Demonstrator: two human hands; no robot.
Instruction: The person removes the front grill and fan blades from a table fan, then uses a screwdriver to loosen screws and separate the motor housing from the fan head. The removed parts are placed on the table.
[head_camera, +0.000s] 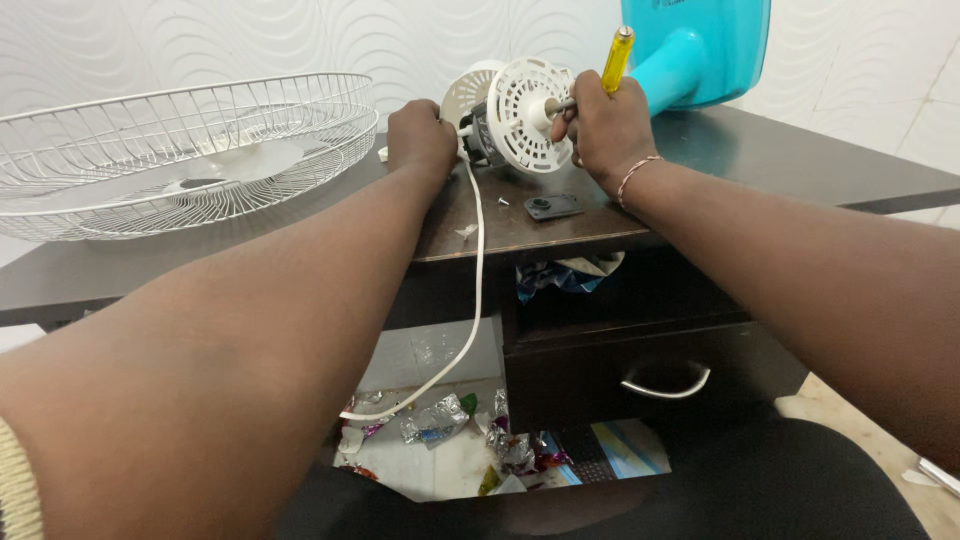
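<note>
The white fan motor lies on its side at the back edge of the dark desk. Its round vented cover faces the R hand, and its shaft pokes out sideways toward that hand. So the motor's long axis runs left to right, from one hand to the other.

The R hand is just right of the motor. It's closed around a screwdriver w/ a yellow handle. The handle sticks up and the tip end points at the shaft; the tip itself is hidden by the fingers, so I can't tell if it touches.

The L hand is just left of the motor, curled on its back end, holding it. Both hands touch the motor, but the R one is nearer the shaft.

A white cord hangs down from the motor. A small dark plate lies in front of the motor. A wire fan guard sits well to the motor's left. A teal fan base stands behind it, to the right.
</note>
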